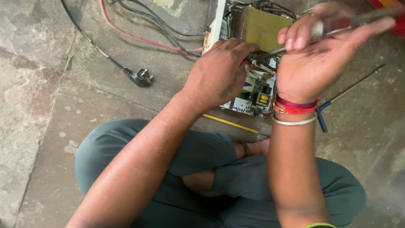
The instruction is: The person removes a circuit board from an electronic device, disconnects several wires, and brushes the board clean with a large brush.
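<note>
The person sits cross-legged on the grey stone floor (38,84), knees in dark green trousers, with an opened white metal electrical unit (249,63) lying on the floor directly ahead. Inside the unit a yellowish block-shaped transformer (261,27) sits toward the far end, and a green circuit board with small components (257,95) lies at the near end. The left hand (217,74) reaches into the unit with its fingers curled down onto the wiring beside the board; what it pinches is hidden under the fingers, so its exact hold cannot be told. The right hand (320,55) is raised over the unit, palm turned toward the camera, fingers closed around the handle of a slim metal-shafted tool (325,28) – the shaft runs down and left to the spot where the left fingertips rest. The right wrist carries red thread bands and a silver bangle. On the floor to the right lies a long thin metal rod with a blue T-handle (337,99). A yellow pencil-like stick (230,123) lies just at the unit's near edge. To the left, a black power plug (141,77) rests on the floor – its cable runs away upward, near red and black cables (143,38) leading into the unit.
</note>
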